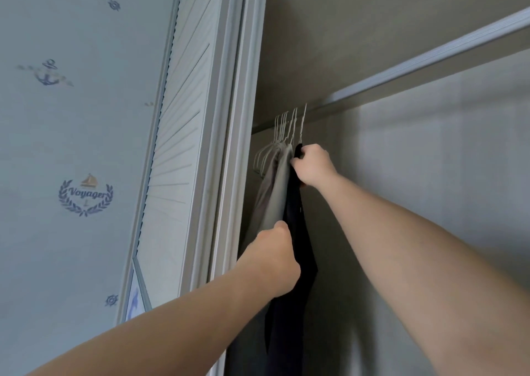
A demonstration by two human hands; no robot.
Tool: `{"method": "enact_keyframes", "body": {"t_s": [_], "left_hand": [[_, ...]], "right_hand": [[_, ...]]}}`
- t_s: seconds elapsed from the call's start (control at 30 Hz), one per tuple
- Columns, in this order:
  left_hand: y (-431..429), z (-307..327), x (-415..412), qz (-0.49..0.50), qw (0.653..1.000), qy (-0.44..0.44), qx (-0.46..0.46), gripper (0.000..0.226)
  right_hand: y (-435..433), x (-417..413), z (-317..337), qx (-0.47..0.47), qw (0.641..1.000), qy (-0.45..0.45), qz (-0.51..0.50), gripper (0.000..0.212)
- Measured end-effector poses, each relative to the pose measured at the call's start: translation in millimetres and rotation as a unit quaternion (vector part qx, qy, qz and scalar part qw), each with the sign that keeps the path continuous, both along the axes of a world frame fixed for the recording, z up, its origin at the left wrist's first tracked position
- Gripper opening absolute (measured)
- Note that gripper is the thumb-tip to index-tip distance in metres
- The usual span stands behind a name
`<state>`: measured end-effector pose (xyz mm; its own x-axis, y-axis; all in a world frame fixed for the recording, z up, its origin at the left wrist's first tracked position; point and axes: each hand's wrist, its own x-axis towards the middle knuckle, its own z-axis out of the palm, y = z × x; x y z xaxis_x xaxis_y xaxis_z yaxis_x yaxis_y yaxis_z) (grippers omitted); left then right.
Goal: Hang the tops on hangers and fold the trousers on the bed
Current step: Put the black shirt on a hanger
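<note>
Inside an open wardrobe a dark navy top (295,261) hangs from a white hanger on the rail (401,80). My right hand (312,164) grips the top at its shoulder, just under the hanger hook. My left hand (272,261) holds the front edge of the same dark top lower down, fingers hidden in the cloth. To the left of it hang a grey top (275,183) and several bare white hangers (282,130), bunched at the rail's left end.
The wardrobe's white louvred sliding door (183,123) and frame (232,146) stand just left of the clothes. Pale blue nautical wallpaper (71,146) covers the wall further left. The wardrobe's beige back wall (430,189) shows to the right of the clothes.
</note>
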<state>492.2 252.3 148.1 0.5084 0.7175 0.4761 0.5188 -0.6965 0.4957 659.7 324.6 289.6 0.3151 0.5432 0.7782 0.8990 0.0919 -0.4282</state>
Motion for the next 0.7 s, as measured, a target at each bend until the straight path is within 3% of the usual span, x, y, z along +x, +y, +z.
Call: {"method": "enact_keyframes", "body": {"t_s": [0.23,0.33,0.4,0.5,0.6,0.7], "left_hand": [[2,-4,-3,0.016,0.999,0.001,0.037,0.021],[-5,-13,-10,0.002,0.997,0.002,0.077,0.019],[-13,-19,-22,-0.016,0.993,-0.002,0.121,0.018],[-26,-26,-57,-0.031,0.978,0.008,0.208,0.022],[-38,-34,-103,0.007,0.944,0.028,0.329,0.03],[-54,-45,-158,0.063,0.926,0.041,0.369,0.04]], "right_hand": [[-4,4,-6,-0.012,0.999,0.023,0.04,0.02],[-18,4,-17,-0.024,0.998,0.018,0.055,0.05],[-33,-6,-28,-0.015,0.999,0.002,0.046,0.059],[-62,-31,-45,0.042,0.998,-0.043,0.021,0.058],[-91,-65,-64,0.074,0.987,-0.141,-0.02,0.056],[-113,-109,-86,0.075,0.982,-0.175,-0.01,0.055]]}}
